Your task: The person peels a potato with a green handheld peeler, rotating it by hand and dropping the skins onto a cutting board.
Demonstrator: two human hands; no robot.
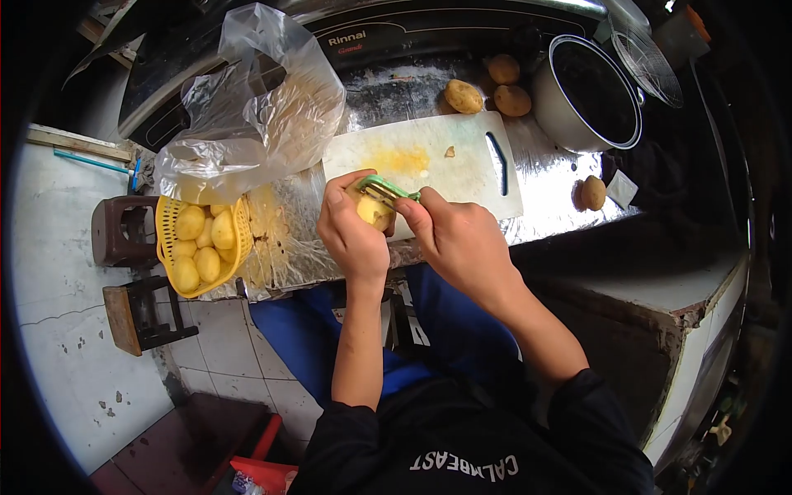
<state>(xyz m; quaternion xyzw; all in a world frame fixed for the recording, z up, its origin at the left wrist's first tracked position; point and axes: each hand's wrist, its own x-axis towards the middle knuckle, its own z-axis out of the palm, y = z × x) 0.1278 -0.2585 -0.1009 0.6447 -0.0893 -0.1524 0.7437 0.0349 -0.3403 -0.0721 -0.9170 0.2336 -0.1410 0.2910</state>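
Observation:
My left hand (356,233) is closed round a partly peeled potato (375,212), held over the front edge of the white cutting board (487,194). Pale yellow flesh shows on the potato, with brown skin at its lower side. In my right hand (462,243) is a green peeler (381,186), its head lying across the top of the potato. A yellow stain and a small scrap of peel (450,152) are on the board. Left of my hands, a yellow basket (167,239) holds several peeled potatoes (208,262).
Unpeeled potatoes (464,96) lie behind the board; another (591,194) sits right of it. A large pot (551,107) and wire strainer (648,66) stand at the back right. A plastic bag (280,107) lies back left. Stools (124,320) stand beyond the basket.

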